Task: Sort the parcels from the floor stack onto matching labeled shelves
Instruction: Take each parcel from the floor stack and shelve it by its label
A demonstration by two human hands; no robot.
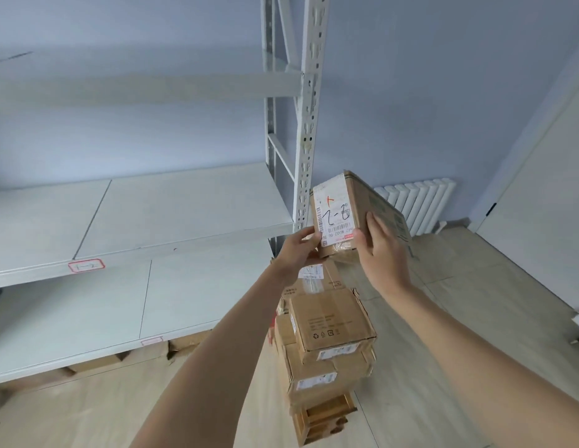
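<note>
A small brown cardboard parcel is held up in front of me, its white label facing me with handwritten digits and a red mark. My left hand grips its lower left corner. My right hand grips its right side, fingers curled round the edge. Directly below stands the floor stack of cardboard parcels, several boxes high. The white metal shelf unit is at the left; its middle shelf edge carries a red-framed label and the lower shelf edge carries another label.
The shelf's slotted upright post rises just left of the held parcel. More cardboard boxes lie under the lowest shelf. A white radiator stands on the back wall, a white door at right. Light wood floor spreads to the right.
</note>
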